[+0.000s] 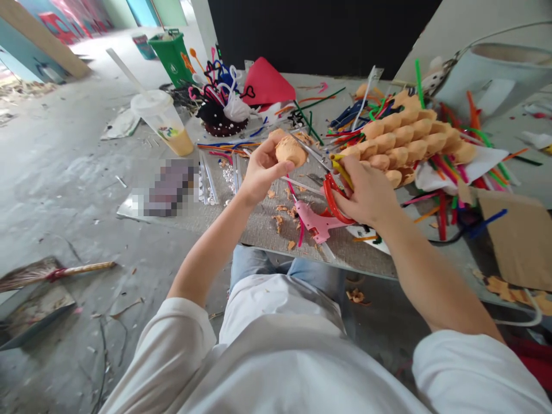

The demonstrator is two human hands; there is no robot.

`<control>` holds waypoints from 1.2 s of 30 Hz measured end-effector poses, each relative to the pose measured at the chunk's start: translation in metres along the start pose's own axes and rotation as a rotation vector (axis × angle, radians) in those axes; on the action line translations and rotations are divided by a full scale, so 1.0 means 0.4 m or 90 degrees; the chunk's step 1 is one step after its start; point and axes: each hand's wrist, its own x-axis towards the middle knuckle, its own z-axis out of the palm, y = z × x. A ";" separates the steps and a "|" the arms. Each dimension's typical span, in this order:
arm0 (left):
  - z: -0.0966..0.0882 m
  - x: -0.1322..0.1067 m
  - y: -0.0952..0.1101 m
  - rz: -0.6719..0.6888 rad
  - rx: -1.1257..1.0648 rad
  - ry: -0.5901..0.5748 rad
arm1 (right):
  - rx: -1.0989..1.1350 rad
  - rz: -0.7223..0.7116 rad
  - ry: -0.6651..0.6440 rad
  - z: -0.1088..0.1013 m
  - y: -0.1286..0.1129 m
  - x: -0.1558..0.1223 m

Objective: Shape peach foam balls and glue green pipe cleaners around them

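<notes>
My left hand [257,172] is closed round a small orange fuzzy piece [290,150], held up above the table. My right hand [366,192] grips red-handled scissors [332,198] whose blades [313,152] point toward that orange piece and meet its edge. Orange trimmings [282,215] lie on the table under my hands. A pink glue gun [317,221] rests just below the scissors. To the right lies a built-up cluster of orange fuzzy lumps [409,141] on white paper.
Coloured pipe cleaners [345,115] litter the table [345,253]. A plastic cup with a straw [166,121], a dark ornament with loops [222,106], red paper [267,83], cardboard [517,238], a green bin [172,54] and a broom [52,273] on the floor are around.
</notes>
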 end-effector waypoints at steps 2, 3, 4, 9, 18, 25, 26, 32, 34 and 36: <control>-0.001 0.002 -0.001 0.015 0.017 -0.009 | 0.015 -0.009 -0.003 -0.001 0.001 -0.001; 0.000 0.004 -0.002 0.019 0.026 -0.010 | 0.021 -0.011 0.002 -0.001 0.001 -0.002; 0.001 0.005 -0.002 0.020 0.032 -0.012 | 0.025 -0.011 0.010 0.000 0.000 -0.003; 0.008 0.005 -0.002 0.011 0.061 -0.016 | 0.027 -0.006 0.063 0.012 -0.006 -0.008; 0.006 0.000 0.004 0.069 0.080 -0.021 | 0.024 0.000 0.002 -0.006 0.001 -0.004; 0.003 0.003 0.002 0.045 0.093 -0.004 | 0.003 -0.051 0.025 -0.003 0.020 -0.003; 0.002 0.005 0.001 0.052 0.085 -0.010 | 0.004 -0.054 0.021 -0.003 0.020 -0.003; -0.019 0.015 -0.018 0.118 0.081 -0.066 | -0.041 -0.001 -0.003 -0.023 -0.014 -0.008; -0.028 0.020 -0.028 0.148 0.088 -0.093 | -0.059 0.017 -0.024 -0.030 -0.030 -0.010; -0.036 0.024 -0.038 0.171 0.094 -0.119 | -0.063 0.023 -0.039 -0.035 -0.040 -0.012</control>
